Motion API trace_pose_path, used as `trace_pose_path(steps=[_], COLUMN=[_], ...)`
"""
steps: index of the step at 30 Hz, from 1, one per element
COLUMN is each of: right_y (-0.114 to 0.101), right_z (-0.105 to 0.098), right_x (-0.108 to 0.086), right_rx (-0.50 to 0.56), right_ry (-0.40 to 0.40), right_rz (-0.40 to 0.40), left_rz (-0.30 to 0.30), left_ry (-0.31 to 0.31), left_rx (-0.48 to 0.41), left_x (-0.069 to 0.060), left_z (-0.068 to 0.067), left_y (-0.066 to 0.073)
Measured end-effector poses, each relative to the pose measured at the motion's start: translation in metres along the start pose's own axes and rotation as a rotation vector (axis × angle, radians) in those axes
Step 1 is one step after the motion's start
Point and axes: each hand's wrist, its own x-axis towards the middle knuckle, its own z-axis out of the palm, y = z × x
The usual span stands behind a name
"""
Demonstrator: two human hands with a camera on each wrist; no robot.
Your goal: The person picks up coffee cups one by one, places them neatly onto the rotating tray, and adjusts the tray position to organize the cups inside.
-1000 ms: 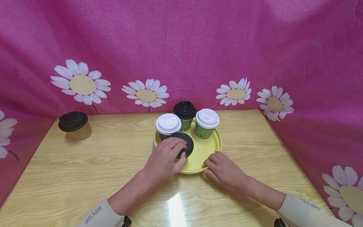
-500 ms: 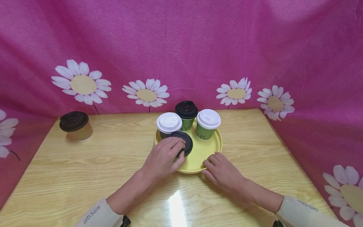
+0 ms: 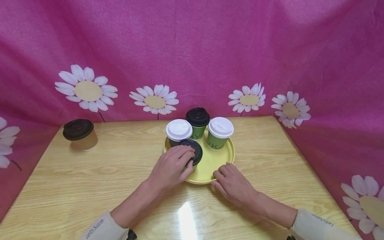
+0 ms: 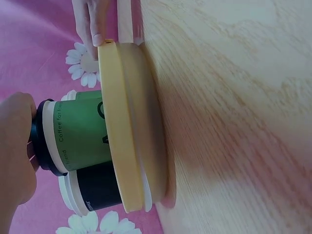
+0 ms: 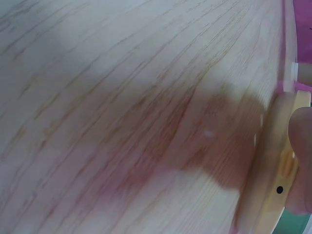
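Observation:
My left hand point(image 3: 172, 165) grips the black lid of a green paper coffee cup point(image 4: 80, 131), which stands upright at the near left of a round yellow tray point(image 3: 210, 166). My right hand point(image 3: 234, 185) pinches the tray's near right rim, its thumb point(image 5: 301, 134) against the outer side in the right wrist view. Behind the gripped cup are a dark cup with a white lid point(image 3: 179, 130), a green cup with a black lid point(image 3: 197, 118) and a green cup with a white lid point(image 3: 217, 140). Fingers of my left hand partly hide the front cup.
A brown coffee cup point(image 3: 85, 140) with a black lid stands apart at the table's far left. Pink cloth point(image 3: 198, 56) with daisies hangs behind and along both sides of the wooden table point(image 3: 126, 166). Under the tray's rim shows a wide beige base point(image 4: 146, 122).
My left hand and the front cup have shifted slightly left on the tray. The right hand has drifted a little left too, still at the rim. The other cups stay in place.

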Motion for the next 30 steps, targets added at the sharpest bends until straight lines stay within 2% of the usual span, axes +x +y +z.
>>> trace_pose_path(steps=[6,10,14,18,21,27,30], right_y=[-0.001,-0.002,-0.004,-0.005,-0.007,-0.009,-0.009], right_z=[0.000,0.000,-0.001,-0.001,-0.002,-0.002,-0.001], right_x=[0.000,0.000,0.001,0.002,0.003,0.004,0.004], right_rx=[-0.002,-0.001,0.000,0.000,-0.002,-0.002,-0.002], right_ry=[0.002,0.004,0.014,0.022,0.021,0.034,0.032], right_rz=[0.004,0.009,0.006,0.005,0.011,0.013,0.013], left_rz=[-0.015,-0.028,-0.053,-0.128,-0.268,-0.700,-0.869], left_ry=[-0.006,0.014,0.078,0.180,0.272,0.430,0.509], left_rx=[-0.006,-0.038,-0.087,-0.089,-0.079,-0.167,-0.204], left_x=[-0.001,-0.002,-0.007,-0.017,-0.028,-0.052,-0.063], left_z=[0.000,-0.003,-0.012,-0.026,-0.038,-0.068,-0.084], left_y=[0.000,-0.001,-0.010,-0.030,-0.049,-0.083,-0.096])
